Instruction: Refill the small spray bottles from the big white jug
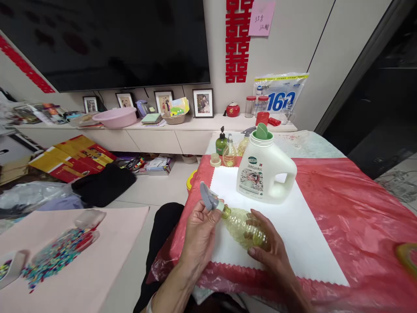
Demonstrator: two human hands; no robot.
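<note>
A clear yellowish spray bottle (pixel 240 226) lies tilted between my hands, above the white sheet (pixel 306 234). My left hand (pixel 200 226) is closed around its grey trigger head (pixel 210 198) and neck. My right hand (pixel 270 239) wraps the base end of the bottle. Just beyond stands a large white detergent jug (pixel 260 174) with a green spout (pixel 261 131) in its open mouth. Left of the jug are a clear bottle (pixel 230 154), a green pump bottle (pixel 221 142), another spray bottle (pixel 245 142) and a small translucent cap (pixel 215 160).
A red plastic cover (pixel 355 204) lies over the table under the white sheet. At the left, a pale pink surface (pixel 110 234) holds many small coloured pieces (pixel 58 256). Behind runs a low cabinet (pixel 153 134) with photo frames, a pink basin (pixel 115 117) and red-lidded jars (pixel 250 106).
</note>
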